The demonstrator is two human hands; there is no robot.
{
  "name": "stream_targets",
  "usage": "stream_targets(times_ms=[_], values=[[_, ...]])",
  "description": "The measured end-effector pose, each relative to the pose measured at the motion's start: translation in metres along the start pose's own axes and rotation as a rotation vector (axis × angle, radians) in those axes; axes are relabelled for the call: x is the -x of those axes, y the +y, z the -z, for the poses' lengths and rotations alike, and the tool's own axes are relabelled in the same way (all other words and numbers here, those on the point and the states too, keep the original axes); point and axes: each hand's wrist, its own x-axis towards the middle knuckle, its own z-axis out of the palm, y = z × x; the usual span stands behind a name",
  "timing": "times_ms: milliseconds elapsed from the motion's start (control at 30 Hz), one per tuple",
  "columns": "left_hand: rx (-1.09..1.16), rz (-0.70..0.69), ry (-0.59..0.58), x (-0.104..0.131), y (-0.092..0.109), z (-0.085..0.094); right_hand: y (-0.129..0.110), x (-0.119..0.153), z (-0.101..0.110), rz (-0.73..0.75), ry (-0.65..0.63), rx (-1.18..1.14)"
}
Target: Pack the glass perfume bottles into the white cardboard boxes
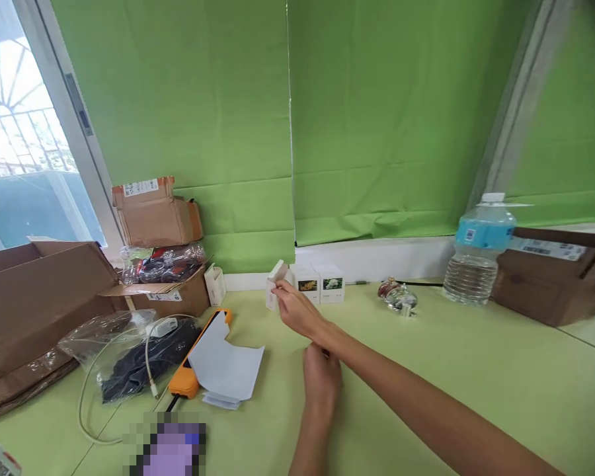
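My right hand (297, 309) reaches across in front of my left and pinches the edge of a small white box (272, 291) near the wall. Beside that box stand two white boxes with small pictures, one with a yellow flower (307, 285) and one with a white flower (332, 284). Below my right forearm, my left hand (322, 373) is closed near the tabletop around a small dark thing, mostly hidden, that I cannot make out.
White papers (233, 367) lie on an orange power strip (184, 381), left of my hands. Cardboard boxes (44, 311) and a bagged dark item (151, 360) are farther left. A water bottle (471, 264) and metal trinkets (398, 297) stand at the right.
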Motion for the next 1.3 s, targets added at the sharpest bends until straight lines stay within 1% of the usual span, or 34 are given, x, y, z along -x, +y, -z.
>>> stream_targets(times_ms=[133,233,300,400,467,567,667,833,967,1067,1200,1267,1300], values=[[-0.054,-0.052,0.017,-0.001,0.004,0.000,0.038,0.061,0.040,-0.113,0.130,-0.087],[-0.091,-0.085,0.020,0.001,0.006,-0.001,0.059,0.103,0.062,-0.200,0.176,-0.098],[-0.111,-0.113,0.019,0.003,0.008,-0.001,0.063,0.125,0.070,-0.252,0.187,-0.105],[-0.135,-0.149,0.022,0.006,0.008,-0.001,0.058,0.145,0.071,-0.287,0.144,-0.182],[-0.154,-0.178,0.030,0.009,0.007,-0.001,0.050,0.151,0.067,-0.291,0.101,-0.248],[-0.180,-0.243,0.036,0.013,0.006,-0.002,0.035,0.155,0.064,-0.275,0.048,-0.283],[-0.165,-0.269,-0.020,0.015,0.004,-0.003,0.019,0.158,0.071,-0.272,0.006,-0.329],[-0.122,-0.294,-0.087,0.011,0.000,-0.004,0.001,0.162,0.085,-0.258,0.005,-0.400],[-0.091,-0.339,-0.118,0.009,0.005,-0.003,-0.002,0.161,0.087,-0.251,0.037,-0.434],[-0.104,-0.322,-0.106,0.008,0.013,0.000,-0.002,0.159,0.090,-0.234,0.048,-0.462],[-0.088,-0.307,-0.129,0.008,0.025,0.009,0.000,0.157,0.098,-0.221,0.081,-0.479],[-0.099,-0.292,-0.135,0.008,0.030,0.016,0.003,0.158,0.097,-0.226,0.087,-0.465],[-0.115,-0.283,-0.130,0.007,0.032,0.020,0.005,0.159,0.095,-0.230,0.069,-0.443]])
